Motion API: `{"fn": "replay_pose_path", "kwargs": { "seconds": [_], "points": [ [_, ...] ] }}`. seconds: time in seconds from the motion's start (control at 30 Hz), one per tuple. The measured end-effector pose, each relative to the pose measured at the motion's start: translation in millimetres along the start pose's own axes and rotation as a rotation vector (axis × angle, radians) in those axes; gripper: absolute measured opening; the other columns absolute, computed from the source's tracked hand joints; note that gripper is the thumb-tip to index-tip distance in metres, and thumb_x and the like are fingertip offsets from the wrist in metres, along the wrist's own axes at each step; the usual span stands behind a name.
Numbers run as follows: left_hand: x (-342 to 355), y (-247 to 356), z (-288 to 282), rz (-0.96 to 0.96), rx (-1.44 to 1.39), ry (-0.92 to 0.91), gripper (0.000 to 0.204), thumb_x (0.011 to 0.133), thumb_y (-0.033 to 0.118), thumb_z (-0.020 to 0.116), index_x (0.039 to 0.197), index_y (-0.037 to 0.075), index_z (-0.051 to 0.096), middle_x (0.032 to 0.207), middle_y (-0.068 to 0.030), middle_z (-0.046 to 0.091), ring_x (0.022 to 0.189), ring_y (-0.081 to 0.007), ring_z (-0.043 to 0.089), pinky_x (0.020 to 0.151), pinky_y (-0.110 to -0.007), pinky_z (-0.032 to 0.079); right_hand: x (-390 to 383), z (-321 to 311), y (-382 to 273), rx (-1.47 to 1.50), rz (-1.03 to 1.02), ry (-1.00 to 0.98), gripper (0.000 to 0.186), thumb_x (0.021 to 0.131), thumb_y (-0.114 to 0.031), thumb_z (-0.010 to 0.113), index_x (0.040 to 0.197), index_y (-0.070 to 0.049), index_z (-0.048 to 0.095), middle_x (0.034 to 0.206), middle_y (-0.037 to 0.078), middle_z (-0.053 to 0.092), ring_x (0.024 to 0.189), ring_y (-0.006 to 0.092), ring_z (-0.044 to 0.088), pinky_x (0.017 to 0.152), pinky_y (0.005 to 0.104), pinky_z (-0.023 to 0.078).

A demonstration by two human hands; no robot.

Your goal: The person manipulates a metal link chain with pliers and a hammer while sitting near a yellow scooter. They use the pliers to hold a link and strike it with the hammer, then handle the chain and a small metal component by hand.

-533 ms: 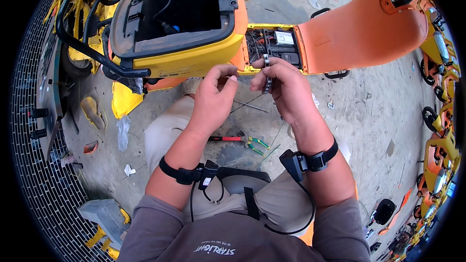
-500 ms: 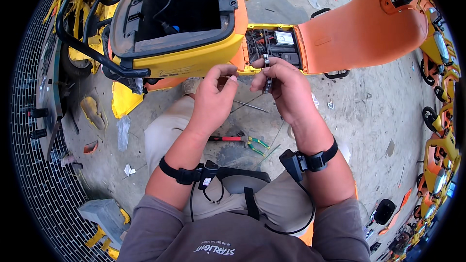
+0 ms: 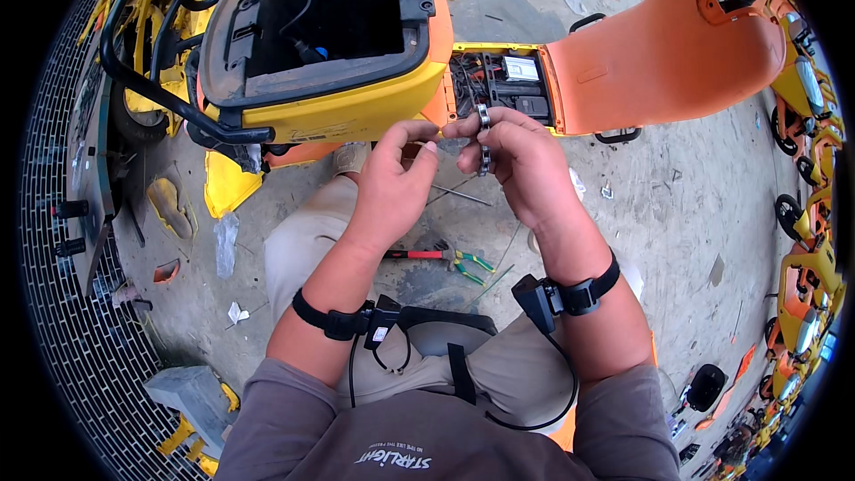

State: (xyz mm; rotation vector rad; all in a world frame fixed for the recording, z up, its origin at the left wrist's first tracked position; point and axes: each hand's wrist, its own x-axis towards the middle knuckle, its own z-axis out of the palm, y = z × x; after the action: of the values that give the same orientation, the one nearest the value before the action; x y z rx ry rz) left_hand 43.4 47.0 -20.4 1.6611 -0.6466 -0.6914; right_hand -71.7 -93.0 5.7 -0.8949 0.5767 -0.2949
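Right hand (image 3: 527, 158): on the near side of the scooter's open electronics bay (image 3: 519, 89); thumb and bent fingers closed around a chain, with little gap between them.
Left hand (image 3: 396, 176): near side and left of the bay; fingers half curled, thumb close to the index finger. Whether it pinches anything small cannot be told.
Roller chain (image 3: 484, 117): in the right hand, seen against the bay's near edge; metal links show above and below the gripping fingers, the middle being covered.
Chain handling (judged): light, hard and not fragile; limp about its pins, stiffer sideways, perhaps slick if greased. Best pinched across the side plates, close to an end, so that loose links do not swing.
Floor tools: nearer the person than the bay, a metal rod (image 3: 461, 195), then green-and-yellow-handled pliers (image 3: 470, 262) beside a red-and-black tool handle (image 3: 414, 255).
Scooter body: left of the bay, a yellow tail section (image 3: 334, 113) with an open storage well; right of it, an orange front panel (image 3: 659, 58).
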Motion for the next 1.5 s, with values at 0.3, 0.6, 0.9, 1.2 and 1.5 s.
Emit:
{"fn": "replay_pose_path", "kwargs": {
  "seconds": [0.3, 0.6, 0.9, 1.2, 1.5],
  "points": [
    [-0.6, -4.3, 2.3, 0.014, 0.024, 0.015, 0.022, 0.097, 0.009, 0.060, 0.116, -0.003, 0.061, 0.106, -0.0092, 0.067, 0.091, -0.0141, 0.065, 0.083, -0.029, 0.052, -1.1, 2.5, -0.5, 0.003, -0.007, -0.006, 0.023, 0.090, -0.007, 0.050, 0.098, 0.004, 0.069, 0.098, 0.012, 0.071, 0.081, 0.0153, 0.063, 0.078, 0.0298, 0.051],
    [-1.0, -2.3, 3.1, 0.027, 0.065, 0.007, 0.023, 0.097, 0.009, 0.060, 0.117, -0.003, 0.061, 0.107, -0.0108, 0.067, 0.092, -0.0157, 0.066, 0.083, -0.030, 0.052, -4.3, 5.5, -0.3, -0.084, -0.018, -0.032, 0.026, 0.089, -0.008, 0.051, 0.102, 0.006, 0.068, 0.103, 0.015, 0.072, 0.085, 0.0176, 0.064, 0.081, 0.0318, 0.051],
    [-1.1, -3.1, 5.3, 0.010, 0.061, 0.005, 0.023, 0.096, 0.009, 0.060, 0.117, -0.002, 0.062, 0.108, -0.0105, 0.067, 0.093, -0.0160, 0.066, 0.083, -0.031, 0.053, -3.6, 2.8, 1.3, -0.066, -0.030, -0.009, 0.024, 0.089, -0.007, 0.051, 0.102, 0.005, 0.068, 0.101, 0.014, 0.072, 0.089, 0.0187, 0.065, 0.084, 0.0327, 0.051],
    [-1.7, -2.0, 7.3, 0.011, 0.078, 0.001, 0.022, 0.096, 0.009, 0.061, 0.115, -0.002, 0.063, 0.107, -0.0101, 0.067, 0.090, -0.0156, 0.066, 0.082, -0.031, 0.053, -2.5, 1.7, 0.9, 0.015, -0.004, 0.001, 0.024, 0.097, -0.014, 0.053, 0.105, 0.004, 0.067, 0.100, 0.016, 0.072, 0.084, 0.0197, 0.066, 0.081, 0.0328, 0.052],
    [1.4, -9.1, 8.6, 0.008, -0.012, 0.031, 0.025, 0.097, 0.008, 0.060, 0.119, -0.001, 0.060, 0.106, -0.0082, 0.066, 0.092, -0.0146, 0.064, 0.082, -0.030, 0.053, 8.9, -8.7, 8.1, -0.067, -0.038, -0.033, 0.052, 0.093, -0.011, 0.053, 0.141, 0.007, 0.048, 0.126, 0.018, 0.066, 0.109, 0.0232, 0.066, 0.097, 0.0337, 0.049]
  ]
}}
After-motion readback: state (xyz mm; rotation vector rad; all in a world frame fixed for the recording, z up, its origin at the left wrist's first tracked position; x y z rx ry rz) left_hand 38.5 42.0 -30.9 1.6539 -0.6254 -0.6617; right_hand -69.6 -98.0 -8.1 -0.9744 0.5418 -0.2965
